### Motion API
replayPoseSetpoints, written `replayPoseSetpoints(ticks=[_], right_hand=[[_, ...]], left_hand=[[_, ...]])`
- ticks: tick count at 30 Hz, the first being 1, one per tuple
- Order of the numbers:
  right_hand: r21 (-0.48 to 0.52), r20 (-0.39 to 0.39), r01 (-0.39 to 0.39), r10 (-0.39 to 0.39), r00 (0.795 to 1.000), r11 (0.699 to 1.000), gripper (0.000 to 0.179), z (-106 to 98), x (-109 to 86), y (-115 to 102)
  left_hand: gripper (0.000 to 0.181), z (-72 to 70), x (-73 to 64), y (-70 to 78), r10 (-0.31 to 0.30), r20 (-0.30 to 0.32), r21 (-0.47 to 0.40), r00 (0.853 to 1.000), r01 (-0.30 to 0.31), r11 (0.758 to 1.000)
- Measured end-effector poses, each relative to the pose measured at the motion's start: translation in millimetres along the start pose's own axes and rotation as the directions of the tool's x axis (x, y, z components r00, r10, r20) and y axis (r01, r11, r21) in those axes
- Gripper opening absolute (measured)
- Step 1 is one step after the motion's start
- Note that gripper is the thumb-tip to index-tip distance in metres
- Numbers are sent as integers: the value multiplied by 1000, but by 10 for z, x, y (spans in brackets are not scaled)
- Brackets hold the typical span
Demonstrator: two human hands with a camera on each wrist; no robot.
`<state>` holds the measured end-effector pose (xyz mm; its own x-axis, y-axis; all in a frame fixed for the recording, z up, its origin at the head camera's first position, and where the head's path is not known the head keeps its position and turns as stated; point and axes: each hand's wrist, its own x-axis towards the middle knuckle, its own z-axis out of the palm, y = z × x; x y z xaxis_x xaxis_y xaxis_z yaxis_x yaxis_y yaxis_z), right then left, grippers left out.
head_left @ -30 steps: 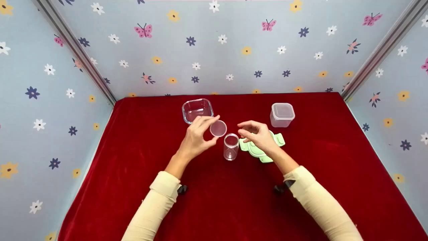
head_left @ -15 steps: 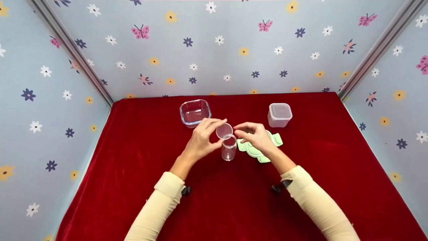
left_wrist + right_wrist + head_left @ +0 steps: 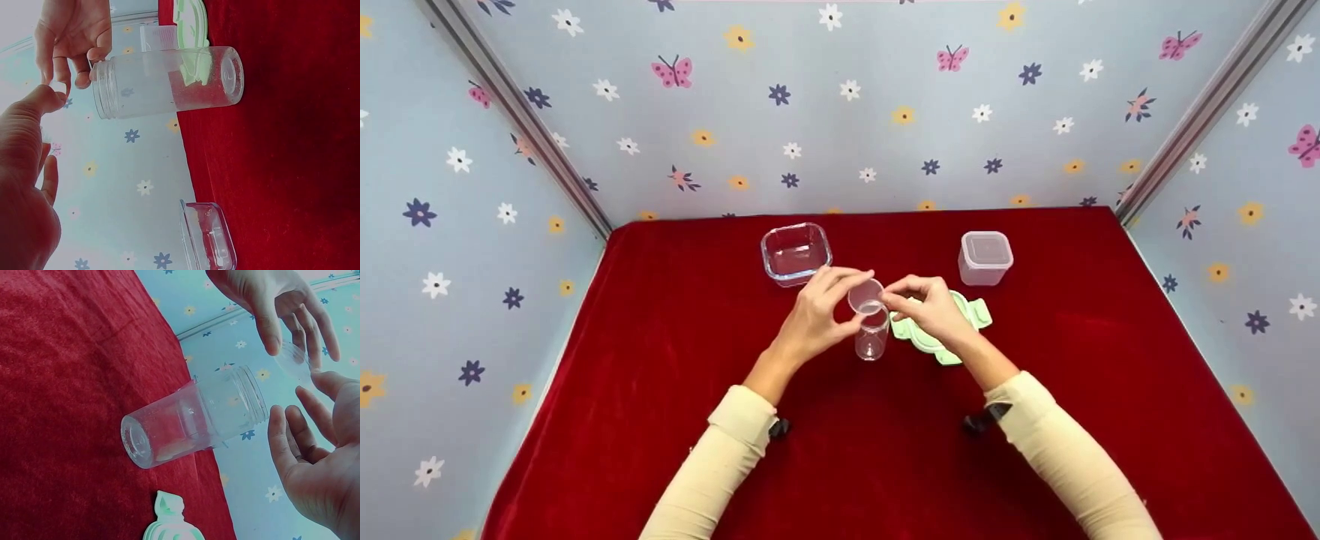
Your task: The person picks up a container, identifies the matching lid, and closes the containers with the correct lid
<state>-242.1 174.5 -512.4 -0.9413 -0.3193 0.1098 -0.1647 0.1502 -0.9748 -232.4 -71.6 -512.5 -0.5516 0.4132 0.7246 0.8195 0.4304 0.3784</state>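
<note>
Translucent round lid [image 3: 865, 297], tilted just above the mouth of an upright clear jar [image 3: 871, 343] on red cloth [image 3: 870, 457]. Pinched by the edge between thumb and fingers of the left hand [image 3: 815, 313]. Met at the opposite rim by the right hand [image 3: 931, 306] (fingers bent; cannot tell whether gripping).

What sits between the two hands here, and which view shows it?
A clear round lid, held by the left hand, with the right hand at its edge; the head view shows this.
</note>
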Motion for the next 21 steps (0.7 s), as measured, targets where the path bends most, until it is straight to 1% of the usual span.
replayPoseSetpoints(ticks=[5, 8, 11, 14, 16, 17, 21], right_hand=[[13, -7, -4, 4, 1000, 1000, 23, 13, -4, -13], [26, -16, -4, 5, 1000, 1000, 23, 3, -3, -3], [32, -28, -4, 5, 1000, 999, 23, -22, -3, 8], [28, -43, 1, 0, 999, 1000, 22, -55, 0, 21], [22, -49, 4, -3, 999, 1000, 22, -76, 0, 25], [22, -52, 5, -4, 999, 1000, 22, -84, -1, 26], [19, -59, 4, -3, 998, 1000, 22, -106, -7, 28]], left_hand=[[64, 12, -2, -10, -1, 19, -5, 1000, 1, 1000], [67, 2, -15, -17, -20, 40, -17, 999, 20, 1000], [68, -19, -30, -24, -55, 49, -20, 997, 56, 998], [65, -47, -45, -31, -115, 46, -24, 992, 117, 993], [63, -69, -55, -36, -173, 50, -33, 984, 174, 984], [62, -80, -59, -39, -206, 56, -42, 977, 209, 977], [54, -116, -71, -52, -333, 90, -99, 939, 341, 935]])
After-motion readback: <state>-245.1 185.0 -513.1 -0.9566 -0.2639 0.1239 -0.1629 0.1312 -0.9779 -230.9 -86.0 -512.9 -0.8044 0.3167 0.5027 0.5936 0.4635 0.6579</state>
